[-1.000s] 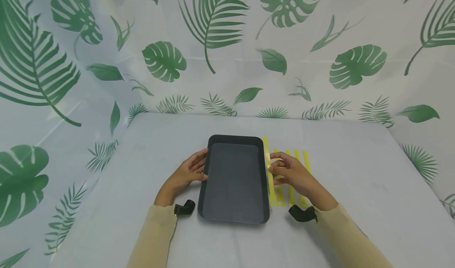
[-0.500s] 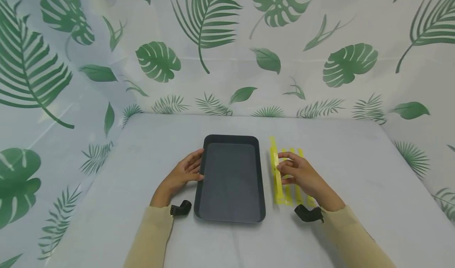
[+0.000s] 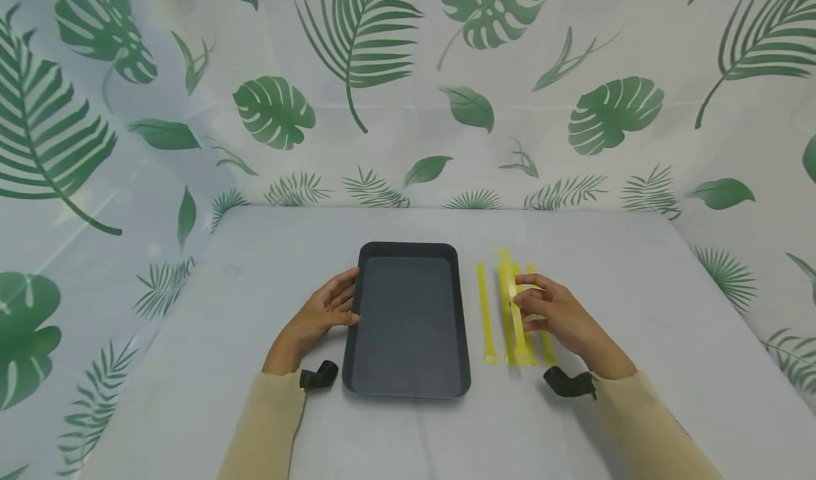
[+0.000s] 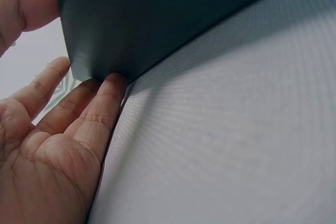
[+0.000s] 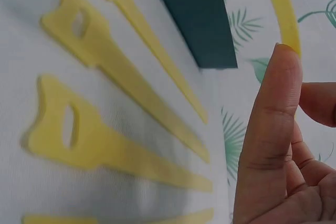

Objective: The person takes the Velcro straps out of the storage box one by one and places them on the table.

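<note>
My left hand [image 3: 320, 318] rests against the left side of a dark grey baking tray [image 3: 406, 328]; in the left wrist view its fingertips [image 4: 114, 83] touch the bottom of the tray's outer wall. To the tray's right, my right hand [image 3: 561, 313] pinches a thin yellow strap [image 3: 518, 324] between thumb and fingers. That strap [image 5: 283, 11] stands raised over the others in the right wrist view. Several matching yellow straps lie on the table below, each with a wide slotted head and a tapering tail, such as the leftmost strap [image 3: 487, 313]. Some are partly hidden behind the held one.
A white cloth covers the table [image 3: 414, 437]. Behind and at the sides hangs a white curtain [image 3: 395, 133] with green leaves. A black wrist device [image 3: 319, 374] sits at the left cuff, another black wrist device [image 3: 569, 383] at the right.
My right hand has carried the held strap rightward, away from the tray's edge and over the other straps, uncovering one on the left. The head view has turned slightly right; my left hand stays by the tray.
</note>
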Demonstrator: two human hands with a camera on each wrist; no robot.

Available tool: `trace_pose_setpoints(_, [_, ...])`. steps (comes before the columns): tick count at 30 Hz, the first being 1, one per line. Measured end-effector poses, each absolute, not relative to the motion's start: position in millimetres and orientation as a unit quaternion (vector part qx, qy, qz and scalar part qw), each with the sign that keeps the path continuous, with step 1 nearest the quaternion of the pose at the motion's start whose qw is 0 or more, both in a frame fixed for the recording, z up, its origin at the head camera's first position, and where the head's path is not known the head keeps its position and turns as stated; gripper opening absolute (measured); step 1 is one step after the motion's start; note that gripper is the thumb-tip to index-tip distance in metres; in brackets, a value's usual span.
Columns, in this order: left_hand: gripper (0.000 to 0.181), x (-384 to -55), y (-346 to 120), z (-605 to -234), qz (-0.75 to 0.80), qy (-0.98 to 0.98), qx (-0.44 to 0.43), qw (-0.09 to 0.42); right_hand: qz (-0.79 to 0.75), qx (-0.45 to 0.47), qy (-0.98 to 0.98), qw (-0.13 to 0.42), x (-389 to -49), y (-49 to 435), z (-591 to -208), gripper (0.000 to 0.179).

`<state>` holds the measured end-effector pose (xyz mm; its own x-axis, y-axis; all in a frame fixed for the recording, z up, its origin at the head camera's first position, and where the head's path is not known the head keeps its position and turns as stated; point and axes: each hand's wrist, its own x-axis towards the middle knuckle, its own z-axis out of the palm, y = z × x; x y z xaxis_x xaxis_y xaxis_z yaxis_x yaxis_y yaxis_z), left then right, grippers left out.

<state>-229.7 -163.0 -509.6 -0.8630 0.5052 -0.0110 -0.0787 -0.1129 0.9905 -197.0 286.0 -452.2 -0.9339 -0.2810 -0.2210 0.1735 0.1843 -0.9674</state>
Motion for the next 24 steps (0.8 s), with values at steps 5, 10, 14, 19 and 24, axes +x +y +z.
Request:
trace_pose_setpoints(5, [0.101, -230.1, -161.6, -508.7, 0.729, 0.632, 0.169, 0.203, -0.632, -0.014, 0.755, 0.172, -194.8, 299.4, -452.3, 0.052])
trace_pose_setpoints(10, [0.101, -230.3, -161.5, -508.8, 0.729, 0.631, 0.17, 0.204, -0.627, 0.003, 0.76, 0.171, -193.6, 313.7, -454.0, 0.054])
trace_pose_setpoints(14, [0.102, -230.2, -162.3, -508.4, 0.73, 0.63, 0.167, 0.204, -0.62, 0.013, 0.765, 0.176, -194.6, 324.9, -454.9, 0.06])
trace_pose_setpoints(19, [0.101, -230.8, -163.4, -510.0, 0.728, 0.633, 0.171, 0.201, -0.612, 0.02, 0.769, 0.181, -196.0, 337.9, -457.2, 0.062])
trace_pose_setpoints(24, [0.101, -231.7, -164.2, -513.1, 0.725, 0.636, 0.174, 0.2, -0.603, 0.034, 0.775, 0.184, -198.6, 349.1, -460.0, 0.065])
